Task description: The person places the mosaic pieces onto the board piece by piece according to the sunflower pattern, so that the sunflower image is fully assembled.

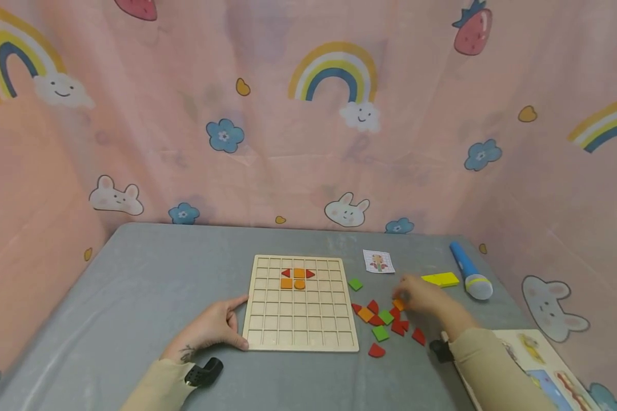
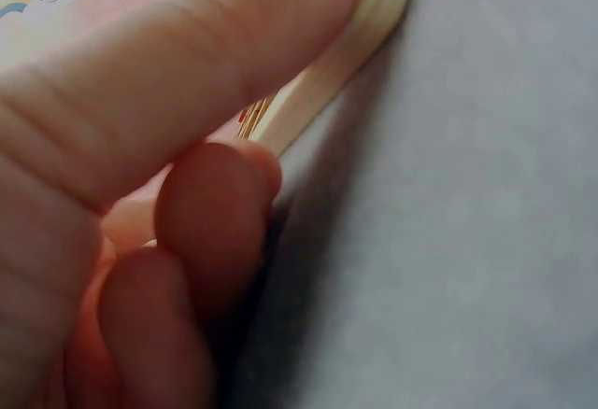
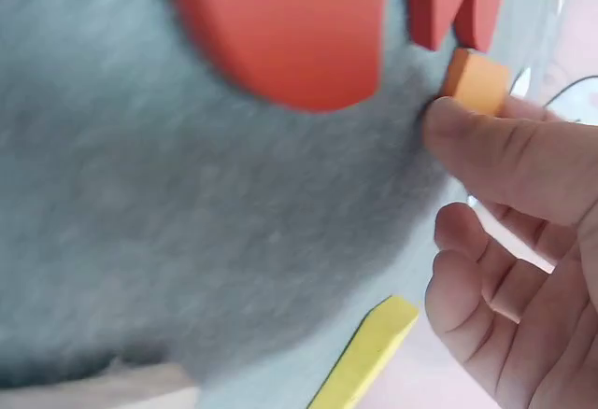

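Note:
A light wooden grid board lies on the table. Orange and red pieces form a small cluster in its upper cells, among them an orange square and an orange round piece. My left hand holds the board's left edge, thumb at the near corner; the left wrist view shows its other fingers curled. Right of the board, my right hand pinches an orange tile between thumb and fingers. Beside it are loose red pieces and green squares.
A small pattern card lies behind the loose pieces. To the right are a yellow block and a blue toy microphone. A picture board is partly under my right forearm. Behind the table hangs a pink patterned curtain.

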`<state>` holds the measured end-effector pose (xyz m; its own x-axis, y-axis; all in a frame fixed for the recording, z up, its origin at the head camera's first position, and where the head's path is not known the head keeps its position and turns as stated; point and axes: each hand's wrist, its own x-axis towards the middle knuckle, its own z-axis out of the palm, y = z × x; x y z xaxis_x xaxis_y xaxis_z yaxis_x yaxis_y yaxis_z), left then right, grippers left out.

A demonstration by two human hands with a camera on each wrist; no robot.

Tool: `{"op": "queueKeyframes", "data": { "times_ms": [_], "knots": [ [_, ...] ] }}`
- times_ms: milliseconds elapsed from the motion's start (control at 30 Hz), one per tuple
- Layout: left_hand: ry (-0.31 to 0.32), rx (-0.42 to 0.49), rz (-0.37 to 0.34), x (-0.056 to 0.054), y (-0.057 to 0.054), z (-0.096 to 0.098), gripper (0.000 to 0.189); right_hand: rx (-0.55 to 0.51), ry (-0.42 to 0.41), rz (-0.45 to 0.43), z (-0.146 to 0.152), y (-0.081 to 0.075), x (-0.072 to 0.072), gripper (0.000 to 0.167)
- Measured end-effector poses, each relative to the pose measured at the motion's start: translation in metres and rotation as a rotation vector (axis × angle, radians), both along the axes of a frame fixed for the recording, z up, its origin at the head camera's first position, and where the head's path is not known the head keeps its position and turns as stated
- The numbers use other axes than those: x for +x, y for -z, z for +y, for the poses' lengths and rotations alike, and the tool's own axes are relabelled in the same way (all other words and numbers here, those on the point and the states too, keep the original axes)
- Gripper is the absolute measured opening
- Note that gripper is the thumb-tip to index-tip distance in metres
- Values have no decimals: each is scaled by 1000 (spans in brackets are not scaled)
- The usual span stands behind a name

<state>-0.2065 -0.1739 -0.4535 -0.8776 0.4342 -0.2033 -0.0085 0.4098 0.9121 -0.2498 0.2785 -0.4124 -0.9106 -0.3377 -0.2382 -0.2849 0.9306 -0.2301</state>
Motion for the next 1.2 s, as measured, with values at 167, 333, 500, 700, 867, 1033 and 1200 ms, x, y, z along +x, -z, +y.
{"op": "queueKeyframes", "data": {
  "times_ms": [167, 333, 500, 700, 867, 1033, 1200],
  "knots": [
    [-1, 6, 1, -1, 2, 0, 110, -35, 108, -44, -12, -6, -6, 12],
    [-1, 11, 13, -1, 2, -1, 109, -136, 76, 28, -54, -18, -18, 11],
    [-3, 3, 12, 0, 1, 0, 110, -232, -37, 79, -110, -19, -28, 5],
    [0, 12, 6, 0, 2, 0, 111, -187, -95, 127, -154, -8, -36, 3],
    [-1, 11, 15, 0, 4, 0, 111, -168, -69, 108, -167, -1, -41, 3],
    [-7, 8, 24, 0, 5, 0, 111, -199, -32, 67, -171, 1, -42, 4],
    [-9, 6, 20, -1, 6, 1, 112, -207, -26, 72, -172, 4, -41, 6]
  ]
}}
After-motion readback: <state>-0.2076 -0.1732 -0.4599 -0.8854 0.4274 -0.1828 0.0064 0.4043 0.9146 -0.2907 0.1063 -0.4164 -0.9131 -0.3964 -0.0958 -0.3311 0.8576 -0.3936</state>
